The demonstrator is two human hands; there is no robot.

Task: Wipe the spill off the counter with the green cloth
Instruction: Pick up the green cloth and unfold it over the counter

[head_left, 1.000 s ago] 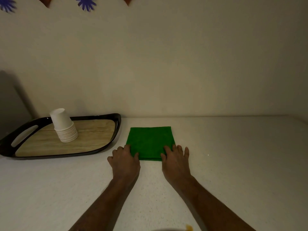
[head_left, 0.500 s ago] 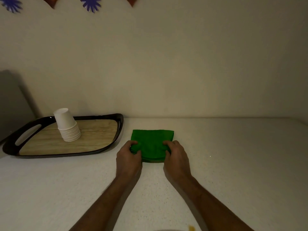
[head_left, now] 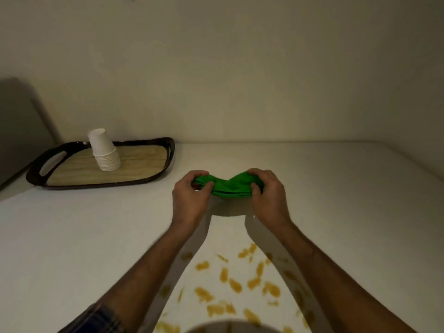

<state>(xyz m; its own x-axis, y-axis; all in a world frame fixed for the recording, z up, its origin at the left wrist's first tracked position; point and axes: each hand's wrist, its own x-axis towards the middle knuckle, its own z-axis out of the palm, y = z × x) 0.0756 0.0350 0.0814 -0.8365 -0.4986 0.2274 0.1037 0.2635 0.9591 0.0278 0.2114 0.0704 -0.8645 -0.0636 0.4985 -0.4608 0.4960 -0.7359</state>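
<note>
From the head view we see both hands raised over the middle of the white counter (head_left: 336,188), each clamped on one end of the green cloth (head_left: 227,187). Our left hand (head_left: 191,197) pinches the left end between thumb and curled fingers, and our right hand (head_left: 268,192) grips the right end the same way, so the folded cloth sags slightly between them. It appears to be lifted clear of the surface, since a soft shadow lies beneath it, though the dim light makes the gap hard to judge. The spill (head_left: 230,284) is a scatter of yellow-brown blotches on the near part of the counter, between and under our forearms, well apart from the cloth and nearer to us than the hands. To the far left sits a dark-rimmed tray (head_left: 153,177) with a wood-look floor, and on it stands an upside-down stack of white paper cups (head_left: 104,150), toward its far middle. A plain pale wall (head_left: 240,80) closes the far side, and a grey panel (head_left: 16,128) stands at the far left edge.
</note>
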